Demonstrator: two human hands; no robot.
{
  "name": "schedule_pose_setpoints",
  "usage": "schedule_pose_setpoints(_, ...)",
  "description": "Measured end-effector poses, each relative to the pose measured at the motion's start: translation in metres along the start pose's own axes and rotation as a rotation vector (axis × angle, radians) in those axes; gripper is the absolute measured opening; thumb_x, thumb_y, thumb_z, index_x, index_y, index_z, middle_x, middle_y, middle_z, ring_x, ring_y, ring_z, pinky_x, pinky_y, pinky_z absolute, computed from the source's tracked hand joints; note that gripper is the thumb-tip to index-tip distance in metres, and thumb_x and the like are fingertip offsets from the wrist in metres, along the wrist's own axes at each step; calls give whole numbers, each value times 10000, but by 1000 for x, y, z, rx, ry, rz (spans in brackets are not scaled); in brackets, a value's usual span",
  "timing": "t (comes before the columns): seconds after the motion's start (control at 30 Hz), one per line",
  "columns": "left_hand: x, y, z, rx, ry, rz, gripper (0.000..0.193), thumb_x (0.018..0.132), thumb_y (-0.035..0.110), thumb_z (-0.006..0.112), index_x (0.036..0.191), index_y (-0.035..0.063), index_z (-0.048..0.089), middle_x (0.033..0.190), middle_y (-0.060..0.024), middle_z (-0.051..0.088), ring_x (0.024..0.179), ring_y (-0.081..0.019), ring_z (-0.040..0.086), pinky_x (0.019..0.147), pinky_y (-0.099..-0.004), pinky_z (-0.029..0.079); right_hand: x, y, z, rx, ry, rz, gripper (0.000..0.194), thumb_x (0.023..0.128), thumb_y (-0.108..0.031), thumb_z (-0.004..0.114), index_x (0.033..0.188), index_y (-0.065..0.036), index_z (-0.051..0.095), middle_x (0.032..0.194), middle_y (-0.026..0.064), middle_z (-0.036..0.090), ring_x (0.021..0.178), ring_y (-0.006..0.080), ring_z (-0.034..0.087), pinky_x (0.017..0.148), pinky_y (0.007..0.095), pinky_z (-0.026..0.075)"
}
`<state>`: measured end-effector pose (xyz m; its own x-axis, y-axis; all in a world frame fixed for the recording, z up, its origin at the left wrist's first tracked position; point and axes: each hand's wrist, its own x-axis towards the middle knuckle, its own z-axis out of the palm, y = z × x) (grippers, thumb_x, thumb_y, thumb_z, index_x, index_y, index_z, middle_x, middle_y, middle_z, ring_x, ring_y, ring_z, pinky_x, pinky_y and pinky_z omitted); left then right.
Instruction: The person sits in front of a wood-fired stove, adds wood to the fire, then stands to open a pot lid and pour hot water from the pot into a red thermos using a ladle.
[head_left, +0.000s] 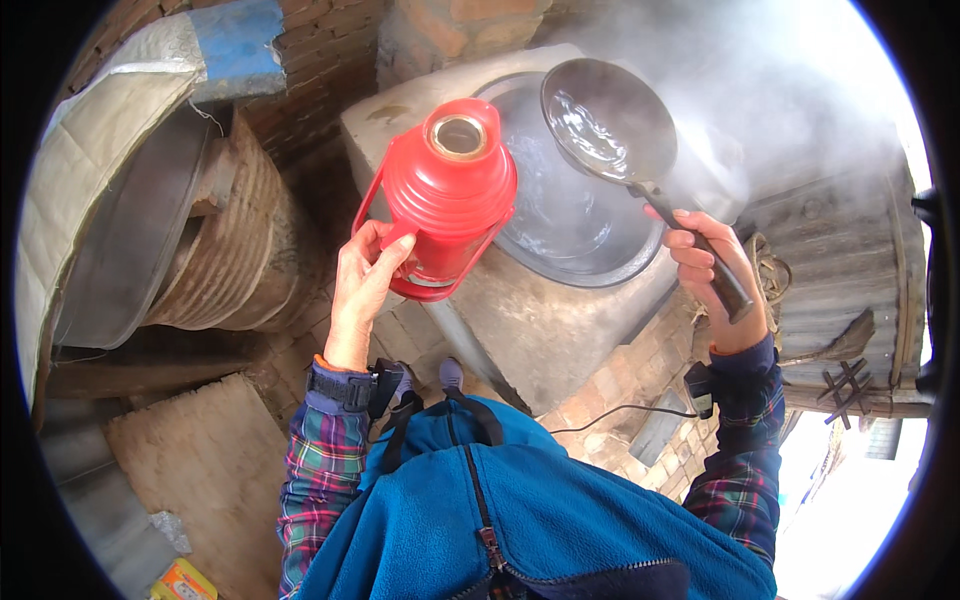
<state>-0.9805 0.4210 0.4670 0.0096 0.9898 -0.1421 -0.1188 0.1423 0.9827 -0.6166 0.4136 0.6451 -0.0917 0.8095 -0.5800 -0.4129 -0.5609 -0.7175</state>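
My left hand (375, 270) grips the side handle of a red thermos flask (442, 191). The flask's round mouth is uncovered, and its carrying handle hangs down around the body. In my right hand (709, 259) is the handle of a dark metal ladle (645, 112), whose bowl holds some clear water. That bowl is above the right part of a large wok (517, 251) set into a pale masonry stove (540, 330). Water (559, 195) fills the wok, and thick steam rises from it. A gap separates the ladle from the flask's mouth.
At left stand a ribbed drum (232, 247) and a big metal basin (135, 240) partly under a pale sheet (97, 142). A board (202, 457) lies below them. Corrugated metal (832, 262) lines the right, and a cable (622, 411) crosses over the brick floor (600, 382).
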Motion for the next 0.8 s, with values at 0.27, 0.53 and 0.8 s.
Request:
schedule_pose_setpoints(0.27,0,-3,0,-41,-15,34,247,899,232,697,974,11,617,785,-29,651,701,-85,584,643,-239,458,-28,-14,32,-53,-27,-4,397,1019,-143,413,1344,84,438,719,-6,475,434,26,413,348,168,392)
schedule_pose_setpoints(0.53,1,-5,-1,-40,-26,49,241,898,230,696,966,12,621,784,-33,648,693,-80,574,634,-233,450,-35,-15,58,-169,-29,-36,381,1019,-140,421,1324,83,470,684,-5,485,394,25,430,327,170,394)
schedule_pose_setpoints(0.8,1,-5,-3,-39,-37,30,273,887,257,696,968,7,623,790,-28,642,695,-79,566,640,-235,447,-35,-14,76,-267,-39,-76,301,969,-162,539,1201,28,572,673,-16,478,400,13,378,322,161,307)
